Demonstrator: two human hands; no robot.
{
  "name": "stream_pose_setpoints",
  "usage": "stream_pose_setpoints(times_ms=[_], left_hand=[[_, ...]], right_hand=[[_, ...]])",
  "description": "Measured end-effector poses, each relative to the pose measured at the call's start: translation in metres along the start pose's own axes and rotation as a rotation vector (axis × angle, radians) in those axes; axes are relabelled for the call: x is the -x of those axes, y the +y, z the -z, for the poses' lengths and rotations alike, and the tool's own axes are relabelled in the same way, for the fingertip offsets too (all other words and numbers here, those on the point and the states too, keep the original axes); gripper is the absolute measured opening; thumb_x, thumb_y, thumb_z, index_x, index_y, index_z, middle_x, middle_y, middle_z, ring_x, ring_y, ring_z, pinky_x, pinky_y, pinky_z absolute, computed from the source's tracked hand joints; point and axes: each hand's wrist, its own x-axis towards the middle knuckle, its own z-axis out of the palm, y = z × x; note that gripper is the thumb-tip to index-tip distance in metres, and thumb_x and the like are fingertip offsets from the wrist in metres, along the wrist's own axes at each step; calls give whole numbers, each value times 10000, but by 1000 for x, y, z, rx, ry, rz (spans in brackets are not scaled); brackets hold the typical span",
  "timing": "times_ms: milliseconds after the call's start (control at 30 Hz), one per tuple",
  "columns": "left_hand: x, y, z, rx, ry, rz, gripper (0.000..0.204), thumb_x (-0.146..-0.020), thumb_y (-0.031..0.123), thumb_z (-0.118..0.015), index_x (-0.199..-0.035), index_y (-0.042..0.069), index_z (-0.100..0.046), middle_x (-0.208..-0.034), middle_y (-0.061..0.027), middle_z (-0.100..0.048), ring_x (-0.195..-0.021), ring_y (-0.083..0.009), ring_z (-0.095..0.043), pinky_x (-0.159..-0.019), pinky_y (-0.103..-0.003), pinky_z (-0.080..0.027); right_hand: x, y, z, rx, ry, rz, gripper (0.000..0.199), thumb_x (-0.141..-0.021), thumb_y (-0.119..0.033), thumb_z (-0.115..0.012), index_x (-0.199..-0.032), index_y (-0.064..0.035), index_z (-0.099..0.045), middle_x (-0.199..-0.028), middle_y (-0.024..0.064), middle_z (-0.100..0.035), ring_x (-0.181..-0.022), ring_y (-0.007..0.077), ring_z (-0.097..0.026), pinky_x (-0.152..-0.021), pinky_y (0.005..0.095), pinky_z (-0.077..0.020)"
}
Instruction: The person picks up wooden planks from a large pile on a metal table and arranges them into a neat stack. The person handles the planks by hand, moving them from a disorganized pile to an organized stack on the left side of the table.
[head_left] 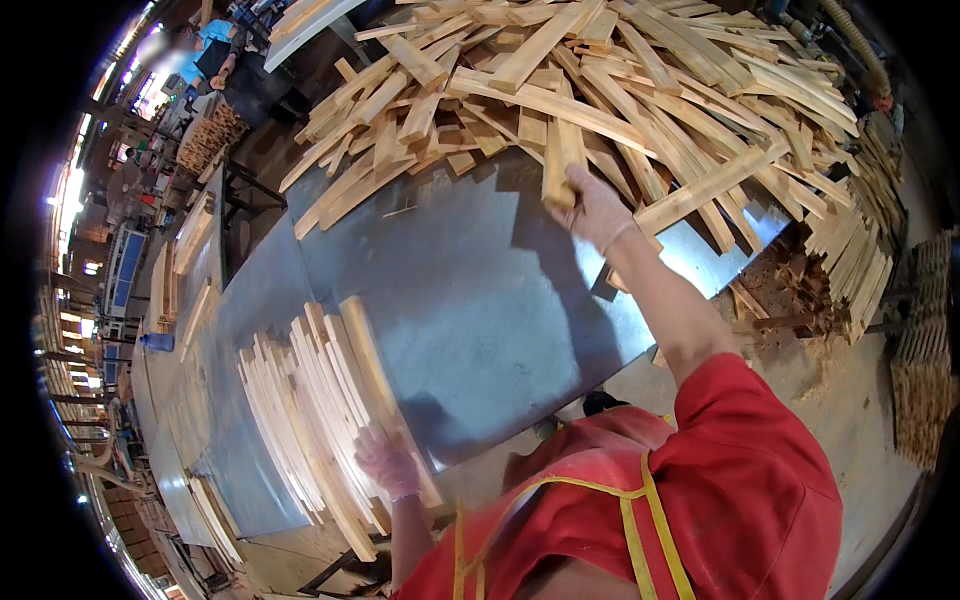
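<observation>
My right hand (598, 207) is closed round the near end of a wooden board (566, 145) at the front of a large heap of loose boards (610, 75). The board's far end lies among the others. My left hand (387, 462) rests on the near ends of a row of pale wooden strips (320, 415), its fingers stretched over them and slightly blurred. These strips lie side by side on a metal-topped table (470, 290). A thicker, yellower board (375, 370) forms the right side of the row.
More boards (855, 255) are piled beyond the table's right edge, and a stack of wood (925, 350) stands at far right. Strips (190, 235) lie on the left. A person in blue (212, 50) stands at far left. A small wood splinter (399, 211) lies on the tabletop.
</observation>
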Motion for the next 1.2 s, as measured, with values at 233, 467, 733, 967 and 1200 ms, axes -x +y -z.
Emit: stream_pose_setpoints(times_ms=[233,467,733,967,1200], left_hand=[[-52,45,25,1096,-550,-135,583,-943,309,-713,-1427,15,-574,-1388,-216,-653,-1251,-383,-632,-1073,-441,-490],[-40,169,71,1658,-764,108,610,-921,85,-722,-1485,-18,-515,-1268,-117,-679,-1113,-214,-655,-964,-328,-524],[-14,79,40,208,-329,177,802,-853,274,-759,-1561,41,-465,-1445,-193,-605,-1295,-378,-598,-1039,-481,-506],[-39,124,57,94,-260,151,799,-858,343,-793,-1530,25,-498,-1575,-205,-508,-1453,-422,-460,-1178,-516,-400],[-14,309,88,944,-192,-369,843,-799,342,-899,-1507,66,-532,-1302,-194,-644,-1241,-390,-627,-1087,-474,-503]], right_hand=[[290,219,44,420,-325,-462,571,-1005,-382,-756,-1445,-55,-599,-1094,48,-730,-1009,192,-688,-868,374,-567],[242,170,71,1255,-523,-324,448,-938,-278,-744,-1298,-29,-649,-1235,137,-694,-1104,255,-683,-916,392,-561],[76,-102,138,271,605,324,223,-960,-308,-744,-1036,-127,-639,-841,-3,-590,-591,144,-508,-534,281,-402],[99,-65,142,-101,30,35,304,-1025,-222,-653,-1273,-51,-612,-1089,91,-694,-1060,247,-694,-957,411,-590],[95,-106,156,-3266,-168,-1955,460,-934,-341,-666,-1311,-78,-660,-1176,212,-706,-1138,402,-672,-1001,505,-531]])
